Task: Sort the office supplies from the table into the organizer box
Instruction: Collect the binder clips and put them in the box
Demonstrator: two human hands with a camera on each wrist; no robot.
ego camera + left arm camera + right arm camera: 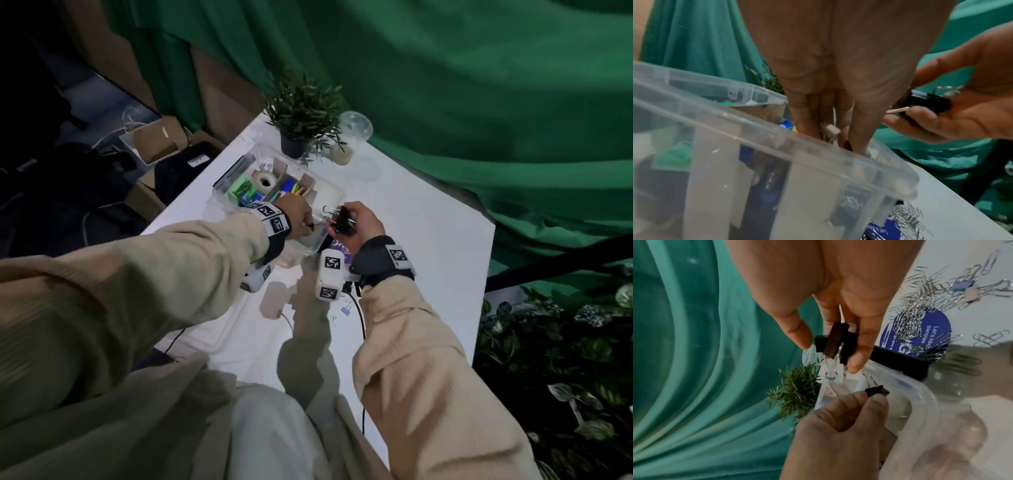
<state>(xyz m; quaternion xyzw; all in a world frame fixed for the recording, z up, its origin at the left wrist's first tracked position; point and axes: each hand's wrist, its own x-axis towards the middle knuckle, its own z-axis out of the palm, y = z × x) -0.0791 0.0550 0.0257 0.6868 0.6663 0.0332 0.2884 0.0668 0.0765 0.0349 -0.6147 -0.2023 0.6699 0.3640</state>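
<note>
- Head view: the organizer box [219, 186] sits on the table [428, 246] with several compartments already filled: a tape roll [265, 181], green and blue items.
- The left hand [296, 219] pinches 1 small black binder clip [877, 391] over the box's near corner compartment.
- The right hand [358, 222] is closed on a bunch of larger binder clips [835, 341], just beside the box rim.
- Judgement: sorting is well along but not finished.
- Left to sort: a paper clip pile [920, 308] on a blue round lid [935, 331], plus a blue clip [964, 286] beside it.
- Nearby: a potted plant [301, 116] and a plastic cup [352, 133] behind the box; neither obstructs.
</note>
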